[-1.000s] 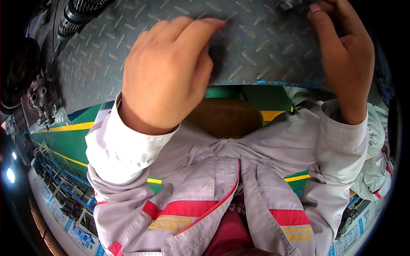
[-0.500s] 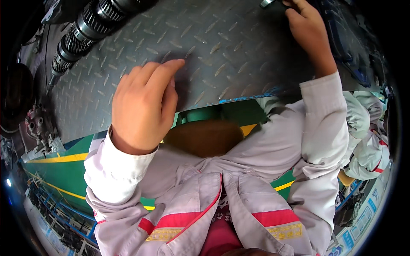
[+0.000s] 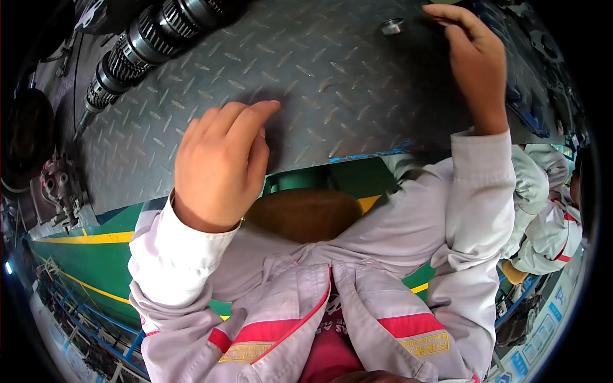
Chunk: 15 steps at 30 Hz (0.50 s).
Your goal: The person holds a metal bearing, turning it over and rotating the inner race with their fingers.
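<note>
Your right hand (image 3: 479, 60) hovers near metal ring (image 3: 392, 26), thumb and finger parted, nothing visible between; ring's toward tread-plate surface's (image 3: 306, 76) right edge. Left hand (image 3: 220, 159) loosely curled over near edge, can't tell contents. Geared shaft (image 3: 137, 48) by left edge.

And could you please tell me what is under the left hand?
Around the left hand, the grey tread-plate tabletop shows, its near edge passing beneath the hand. The hand covers the patch directly below, so whether anything lies there cannot be seen.
</note>
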### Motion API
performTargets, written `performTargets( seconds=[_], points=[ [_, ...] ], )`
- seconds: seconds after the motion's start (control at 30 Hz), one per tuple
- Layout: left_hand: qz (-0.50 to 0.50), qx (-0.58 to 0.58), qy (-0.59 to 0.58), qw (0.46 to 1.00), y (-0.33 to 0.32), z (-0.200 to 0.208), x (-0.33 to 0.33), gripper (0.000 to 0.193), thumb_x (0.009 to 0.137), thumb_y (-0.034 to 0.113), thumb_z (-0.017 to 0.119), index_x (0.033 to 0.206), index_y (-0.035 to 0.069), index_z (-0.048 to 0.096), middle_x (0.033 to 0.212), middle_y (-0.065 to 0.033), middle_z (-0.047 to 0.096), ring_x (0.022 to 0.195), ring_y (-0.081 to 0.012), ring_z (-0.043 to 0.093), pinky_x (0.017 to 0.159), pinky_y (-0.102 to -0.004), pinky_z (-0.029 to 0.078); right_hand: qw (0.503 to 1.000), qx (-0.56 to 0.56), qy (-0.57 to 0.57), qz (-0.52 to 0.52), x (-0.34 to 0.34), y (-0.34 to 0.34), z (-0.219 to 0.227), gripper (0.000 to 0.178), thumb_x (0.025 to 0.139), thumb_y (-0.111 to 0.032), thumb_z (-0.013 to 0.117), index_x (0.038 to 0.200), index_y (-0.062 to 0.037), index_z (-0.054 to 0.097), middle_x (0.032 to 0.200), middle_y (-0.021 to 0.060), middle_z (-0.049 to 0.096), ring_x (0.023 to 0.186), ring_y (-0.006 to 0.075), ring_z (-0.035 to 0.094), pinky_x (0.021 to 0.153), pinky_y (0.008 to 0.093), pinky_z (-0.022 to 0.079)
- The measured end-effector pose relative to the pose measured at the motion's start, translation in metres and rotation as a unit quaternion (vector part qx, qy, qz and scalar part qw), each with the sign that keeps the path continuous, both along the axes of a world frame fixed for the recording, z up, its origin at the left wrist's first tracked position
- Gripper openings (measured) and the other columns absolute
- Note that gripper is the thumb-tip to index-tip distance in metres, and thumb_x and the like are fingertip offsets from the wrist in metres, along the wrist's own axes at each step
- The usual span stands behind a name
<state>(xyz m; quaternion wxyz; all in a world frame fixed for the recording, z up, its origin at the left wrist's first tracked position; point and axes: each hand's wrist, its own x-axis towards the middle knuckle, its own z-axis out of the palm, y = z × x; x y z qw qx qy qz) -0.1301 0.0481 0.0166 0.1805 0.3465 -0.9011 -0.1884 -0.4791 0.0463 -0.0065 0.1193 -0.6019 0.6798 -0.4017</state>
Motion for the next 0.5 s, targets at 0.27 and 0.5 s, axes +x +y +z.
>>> performTargets(
  seconds=[0.27,0.5],
  points=[
    [0.016,0.01,0.008,1.0,-0.001,0.0,0.0,0.041,0.085,-0.001,0.07,0.126,0.004,0.066,0.095,-0.0122,0.065,0.082,-0.0288,0.061,0.075,-0.0367,0.051,0.999,-0.028,0.013,0.013,-0.008,0.022,0.023,0.028,0.101,-0.001,0.054,0.118,-0.0021,0.076,0.113,0.0044,0.076,0.108,0.0114,0.069,0.097,0.0212,0.05],
    [0.036,0.048,0.017,0.998,0.003,-0.004,-0.001,0.063,0.079,0.014,0.085,0.137,0.008,0.06,0.101,-0.0094,0.063,0.078,-0.0242,0.058,0.071,-0.0343,0.052,0.996,0.042,-0.012,0.08,0.003,0.025,0.019,0.025,0.102,-0.002,0.057,0.12,-0.0021,0.074,0.113,0.0042,0.075,0.108,0.0112,0.068,0.098,0.022,0.05]
  ],
)
